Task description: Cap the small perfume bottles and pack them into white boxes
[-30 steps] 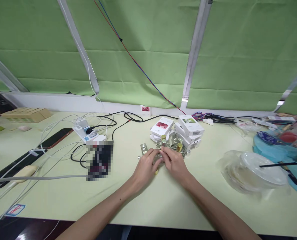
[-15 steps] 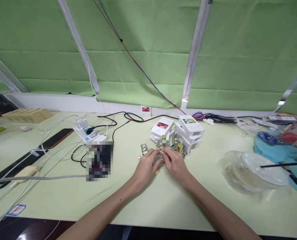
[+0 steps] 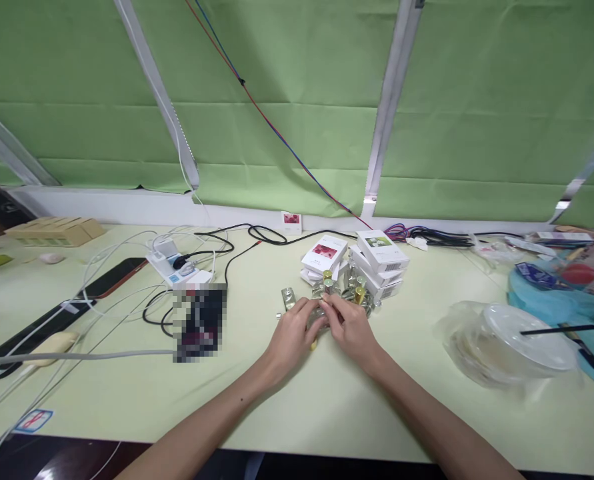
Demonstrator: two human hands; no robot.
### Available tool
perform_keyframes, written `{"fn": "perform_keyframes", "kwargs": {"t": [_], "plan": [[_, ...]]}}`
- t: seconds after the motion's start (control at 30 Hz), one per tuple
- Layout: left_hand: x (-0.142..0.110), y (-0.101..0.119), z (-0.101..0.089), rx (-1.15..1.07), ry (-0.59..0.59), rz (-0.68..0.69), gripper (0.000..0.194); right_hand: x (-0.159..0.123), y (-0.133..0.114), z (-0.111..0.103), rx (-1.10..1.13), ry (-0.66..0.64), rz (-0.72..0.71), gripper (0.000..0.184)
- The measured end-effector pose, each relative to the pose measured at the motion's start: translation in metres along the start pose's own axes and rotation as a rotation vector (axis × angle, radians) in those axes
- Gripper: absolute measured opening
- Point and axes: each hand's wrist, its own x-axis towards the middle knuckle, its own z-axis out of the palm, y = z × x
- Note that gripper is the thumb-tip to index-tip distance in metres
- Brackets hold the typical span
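Observation:
My left hand and my right hand meet in front of a cluster of small glass bottles, fingers bent and tips pinched together. Whatever lies between the fingertips is mostly hidden. Just above them rises a silver cap; I cannot tell whether it belongs to a held bottle or one standing behind. A gold cap and another gold cap show in the cluster. One clear bottle lies left of my left hand. A yellow tip peeks out under that hand.
White boxes with a red picture and a green picture are stacked behind the bottles. A power strip with tangled cables, phones and a blurred-out device lie left. Right are a bagged white bowl and blue plastic bag.

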Motion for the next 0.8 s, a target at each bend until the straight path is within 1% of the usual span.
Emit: {"fn": "perform_keyframes", "kwargs": {"t": [0.17, 0.33, 0.6, 0.8], "plan": [[-0.0001, -0.0024, 0.0016, 0.006, -0.003, 0.003, 0.015, -0.0008, 0.0026, 0.001, -0.036, -0.005, -0.031, 0.025], [0.0003, -0.002, 0.0024, 0.01, -0.001, 0.018, 0.015, -0.0019, 0.0041, 0.0029, -0.077, -0.027, -0.06, 0.021], [0.0003, -0.0019, 0.002, 0.014, 0.012, 0.028, 0.016, -0.0005, 0.0007, 0.0007, -0.05, -0.023, -0.025, 0.018], [0.0007, 0.0002, 0.0009, 0.023, 0.0, 0.015, 0.014, -0.0002, 0.0009, 0.0014, -0.034, -0.004, -0.01, 0.026]]}}
